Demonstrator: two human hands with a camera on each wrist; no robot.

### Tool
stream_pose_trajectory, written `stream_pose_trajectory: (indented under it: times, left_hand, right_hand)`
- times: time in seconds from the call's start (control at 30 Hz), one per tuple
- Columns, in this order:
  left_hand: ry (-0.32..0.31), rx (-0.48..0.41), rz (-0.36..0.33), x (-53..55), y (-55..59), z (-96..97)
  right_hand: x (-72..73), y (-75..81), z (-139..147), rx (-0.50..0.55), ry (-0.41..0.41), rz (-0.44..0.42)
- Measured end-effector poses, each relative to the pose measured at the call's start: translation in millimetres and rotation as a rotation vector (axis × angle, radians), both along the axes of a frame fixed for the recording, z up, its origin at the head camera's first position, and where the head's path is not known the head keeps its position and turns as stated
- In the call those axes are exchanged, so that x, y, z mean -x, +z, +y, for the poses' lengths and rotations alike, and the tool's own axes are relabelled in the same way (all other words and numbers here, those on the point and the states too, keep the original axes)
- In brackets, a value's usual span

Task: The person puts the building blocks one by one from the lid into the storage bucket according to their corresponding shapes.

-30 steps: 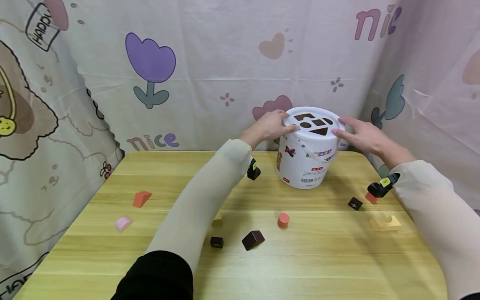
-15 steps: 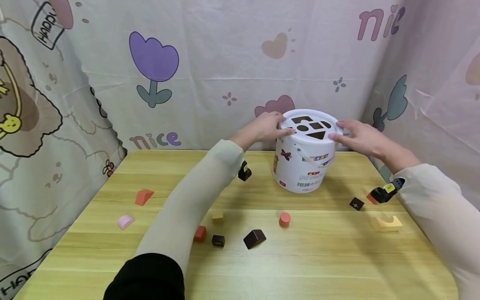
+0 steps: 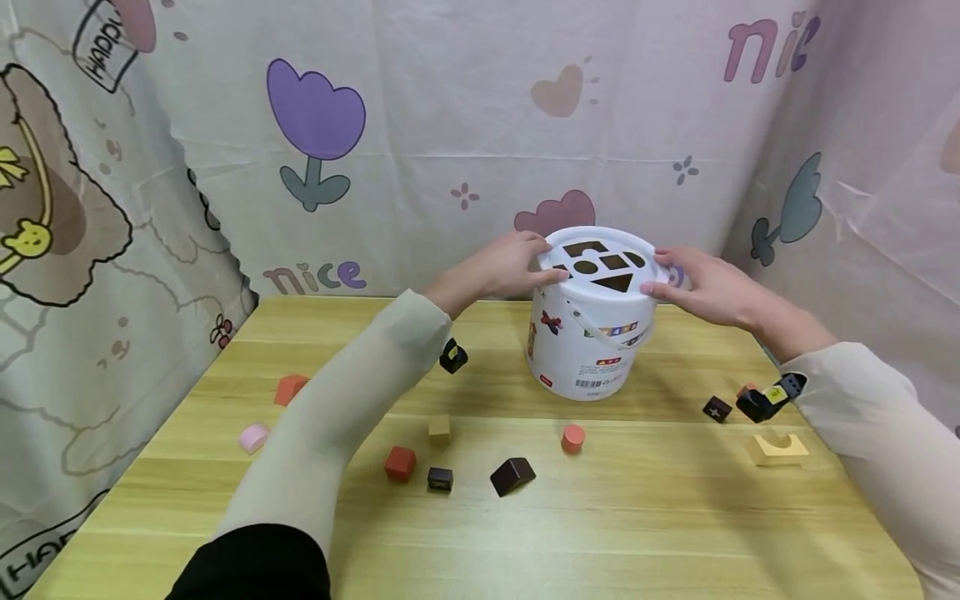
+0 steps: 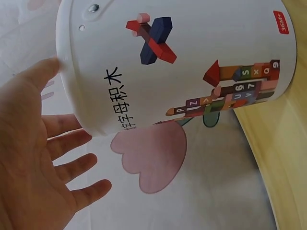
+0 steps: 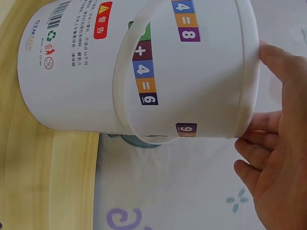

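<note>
Flanking white bucket (image 3: 588, 358): left hand (image 3: 504, 267) and right hand (image 3: 708, 287), each pinching its rim (image 3: 592, 296); on its near side, red cylinder (image 3: 573, 439).

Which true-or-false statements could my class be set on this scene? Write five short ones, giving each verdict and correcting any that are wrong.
1. The left hand and right hand both touch the bucket. True.
2. The bucket is upside down. False: its holed lid is on top.
3. In the head view, the red cylinder is left of the notched yellow block. True.
4. The right hand holds the red cylinder. False: it holds the bucket.
5. The lid's holes are all round. False: their shapes differ.
</note>
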State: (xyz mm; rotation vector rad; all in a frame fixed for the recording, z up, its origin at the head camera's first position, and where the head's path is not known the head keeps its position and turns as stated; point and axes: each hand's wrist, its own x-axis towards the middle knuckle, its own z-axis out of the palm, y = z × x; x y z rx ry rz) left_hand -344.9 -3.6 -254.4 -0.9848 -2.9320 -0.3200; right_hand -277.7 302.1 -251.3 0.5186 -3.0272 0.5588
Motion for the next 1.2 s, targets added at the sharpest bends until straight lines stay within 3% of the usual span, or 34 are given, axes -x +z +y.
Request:
stream_pose_trajectory:
  times: [0.3, 0.47, 0.73, 0.9, 1.2]
  left_hand:
    - [-0.033, -0.024, 0.023, -17.0, 0.8, -32.6]
    - [-0.051, -0.070, -0.010, -26.5, 3.4, -51.6]
    - [-0.095, -0.104, -0.115, -23.8, 0.8, -82.7]
    - [-0.118, -0.088, -0.105, -25.2, -6.6, -97.2]
    - [-0.045, -0.089, 0.001, -53.4, -13.0, -114.2]
  right_hand:
    - [-7.3, -2.6, -21, 0.006, 0.048, 0.005]
    - [-8.2, -2.2, -31, 0.016, 0.101, 0.014]
    - [0.1, -7.2, -43, 0.072, 0.189, -0.015]
    - [0.5, -10.0, -50, 0.089, 0.176, -0.018]
    - [-21.9, -9.8, -83, 0.061, 0.069, 0.191]
